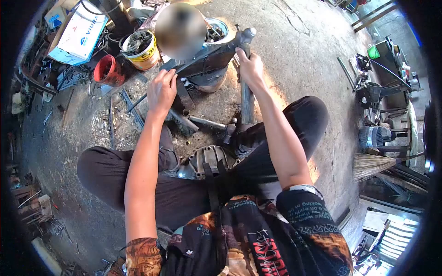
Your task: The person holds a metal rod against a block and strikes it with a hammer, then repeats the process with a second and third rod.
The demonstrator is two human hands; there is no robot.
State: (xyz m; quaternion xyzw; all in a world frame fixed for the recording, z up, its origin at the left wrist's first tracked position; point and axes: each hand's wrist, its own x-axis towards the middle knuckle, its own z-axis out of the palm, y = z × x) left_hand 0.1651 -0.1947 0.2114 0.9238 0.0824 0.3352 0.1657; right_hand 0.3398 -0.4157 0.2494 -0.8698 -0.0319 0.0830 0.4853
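Note:
Near an anvil-like metal block, my left hand is closed on a thin metal rod that lies toward the block. My right hand grips a hammer close to its head, at the block's right end. A thick grey shaft extends below that hand. Between my legs, a second hammer lies on the ground beside a short metal pipe. Closer to me is a ribbed metal casting.
A red bucket, a yellow-white bucket of metal pieces and a white-blue box stand at the upper left. Another bucket stands behind the block. Machinery and a straw broom are on the right.

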